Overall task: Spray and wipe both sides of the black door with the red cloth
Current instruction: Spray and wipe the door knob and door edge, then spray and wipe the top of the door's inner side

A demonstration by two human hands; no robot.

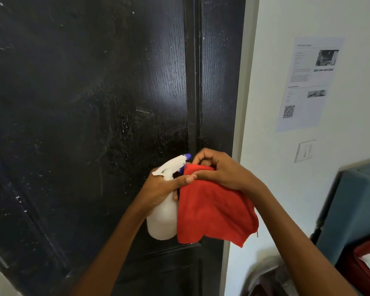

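A white spray bottle (161, 212) is held in the left hand (158, 189), and the red cloth (214, 212) is pinched in the right hand (220, 169), both close in front of the black door (94, 103) near its right edge. The door is dotted with white specks, so the nozzle should be pointed at them and the cloth kept clear of the spray. A paper notice (308, 82) and a light switch (304, 151) are seen on the white wall (355, 124) beside the door, and should be kept dry.

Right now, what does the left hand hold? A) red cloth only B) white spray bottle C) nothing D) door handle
B: the left hand grips the white spray bottle at its neck, while the right hand holds the red cloth beside it.
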